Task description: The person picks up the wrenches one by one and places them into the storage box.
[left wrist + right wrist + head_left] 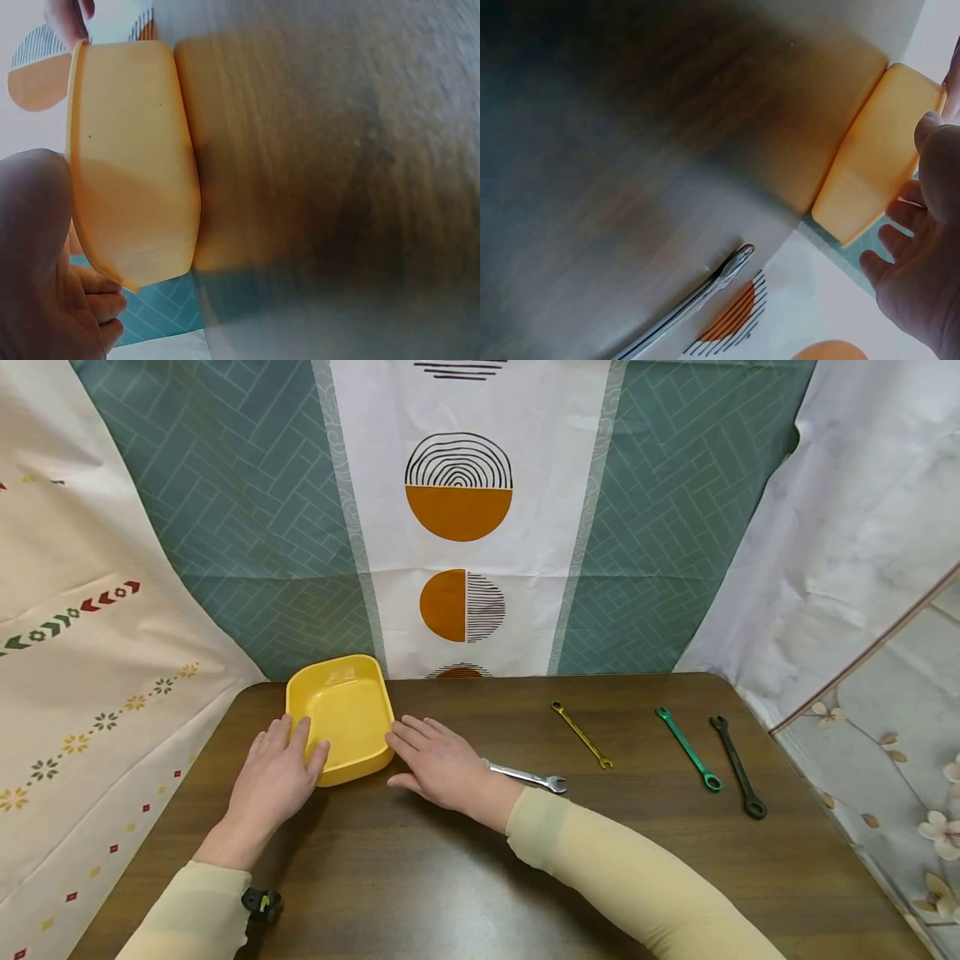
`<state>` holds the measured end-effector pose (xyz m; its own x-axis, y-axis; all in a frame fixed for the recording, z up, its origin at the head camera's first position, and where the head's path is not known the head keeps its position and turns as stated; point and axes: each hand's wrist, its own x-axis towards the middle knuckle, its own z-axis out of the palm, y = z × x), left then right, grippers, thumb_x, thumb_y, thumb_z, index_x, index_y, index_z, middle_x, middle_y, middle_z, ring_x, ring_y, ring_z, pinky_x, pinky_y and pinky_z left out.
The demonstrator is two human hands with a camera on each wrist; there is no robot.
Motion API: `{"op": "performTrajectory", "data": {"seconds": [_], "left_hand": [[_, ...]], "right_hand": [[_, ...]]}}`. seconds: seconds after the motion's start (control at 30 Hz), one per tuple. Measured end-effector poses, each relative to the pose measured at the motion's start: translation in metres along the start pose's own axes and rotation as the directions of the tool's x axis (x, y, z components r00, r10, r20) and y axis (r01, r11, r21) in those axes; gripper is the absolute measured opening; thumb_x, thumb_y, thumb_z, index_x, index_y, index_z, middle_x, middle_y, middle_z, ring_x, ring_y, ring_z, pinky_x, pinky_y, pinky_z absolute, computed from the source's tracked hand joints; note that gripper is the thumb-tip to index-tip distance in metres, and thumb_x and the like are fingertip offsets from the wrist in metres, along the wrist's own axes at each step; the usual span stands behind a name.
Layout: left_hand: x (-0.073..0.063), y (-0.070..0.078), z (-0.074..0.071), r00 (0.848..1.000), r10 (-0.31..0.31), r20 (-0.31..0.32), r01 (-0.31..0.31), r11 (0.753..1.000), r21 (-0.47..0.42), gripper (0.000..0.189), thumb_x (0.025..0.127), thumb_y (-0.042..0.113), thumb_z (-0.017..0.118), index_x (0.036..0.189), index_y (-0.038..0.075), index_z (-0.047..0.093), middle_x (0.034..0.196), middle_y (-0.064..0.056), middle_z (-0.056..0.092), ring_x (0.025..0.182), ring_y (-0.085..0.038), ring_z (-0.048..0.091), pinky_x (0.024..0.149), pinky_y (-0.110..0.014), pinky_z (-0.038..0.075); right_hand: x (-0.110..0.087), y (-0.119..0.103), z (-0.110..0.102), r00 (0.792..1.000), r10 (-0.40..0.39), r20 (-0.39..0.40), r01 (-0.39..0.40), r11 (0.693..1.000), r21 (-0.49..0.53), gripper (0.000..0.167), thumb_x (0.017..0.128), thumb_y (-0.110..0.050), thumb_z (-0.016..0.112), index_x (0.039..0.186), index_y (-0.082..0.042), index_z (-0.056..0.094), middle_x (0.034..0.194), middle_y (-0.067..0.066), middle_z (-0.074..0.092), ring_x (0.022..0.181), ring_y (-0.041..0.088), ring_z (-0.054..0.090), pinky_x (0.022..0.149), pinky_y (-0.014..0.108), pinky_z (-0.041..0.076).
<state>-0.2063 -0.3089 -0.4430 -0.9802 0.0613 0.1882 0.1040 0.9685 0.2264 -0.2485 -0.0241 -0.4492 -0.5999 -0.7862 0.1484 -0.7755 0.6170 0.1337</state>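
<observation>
A yellow rectangular tray (345, 718) with rounded corners lies at the table's far left; its bare inside shows in the head view. At its near left corner is my left hand (273, 772), fingers along the left rim and thumb spread over the front edge. My right hand (442, 764) reaches in from the right, fingers extended, fingertips right at the tray's right rim. Under the right wrist, a silver wrench (528, 775) is partly hidden. Its polished shaft also shows in the right wrist view, and the tray's outer wall (131, 165) fills much of the left wrist view.
Three more wrenches lie on the right half of the brown wooden table (420, 877): a yellow one (581, 735), a green one (688, 749) and a black one (738, 767). Patterned cloth (465, 552) hangs behind and at both sides.
</observation>
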Motion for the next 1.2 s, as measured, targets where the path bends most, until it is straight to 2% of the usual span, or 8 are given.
{"op": "performTrajectory", "data": {"seconds": [0.4,0.97,1.2], "left_hand": [[0.001,0.005,0.003,1.0,0.021,0.005,-0.021,1.0,0.011,0.07,0.117,0.041,0.049,0.159,-0.016,0.042,0.164,-0.046,0.031,0.154,-0.063,0.028,0.128,-0.071,0.022],[0.004,0.016,0.005,0.999,0.037,-0.002,-0.037,0.999,-0.001,0.07,0.117,0.04,0.049,0.16,-0.015,0.042,0.166,-0.045,0.031,0.155,-0.061,0.029,0.129,-0.07,0.022],[0.004,0.02,0.006,0.999,0.041,-0.001,-0.041,0.999,-0.002,0.07,0.117,0.04,0.049,0.16,-0.015,0.041,0.167,-0.044,0.031,0.156,-0.06,0.029,0.129,-0.069,0.022]], "right_hand": [[-0.007,0.004,-0.001,1.0,0.001,-0.005,-0.001,1.0,0.002,0.076,0.114,-0.064,0.041,0.172,-0.016,0.042,0.176,0.002,0.04,0.166,0.023,0.029,0.135,0.041,0.022],[-0.02,0.01,-0.005,1.0,0.01,-0.007,-0.01,0.999,0.042,0.075,0.113,-0.061,0.05,0.171,-0.014,0.043,0.175,0.005,0.042,0.166,0.024,0.03,0.135,0.043,0.023],[-0.024,0.011,-0.006,1.0,0.009,-0.005,-0.009,0.999,0.039,0.075,0.113,-0.062,0.047,0.17,-0.015,0.044,0.175,0.004,0.043,0.165,0.025,0.031,0.134,0.043,0.025]]}}
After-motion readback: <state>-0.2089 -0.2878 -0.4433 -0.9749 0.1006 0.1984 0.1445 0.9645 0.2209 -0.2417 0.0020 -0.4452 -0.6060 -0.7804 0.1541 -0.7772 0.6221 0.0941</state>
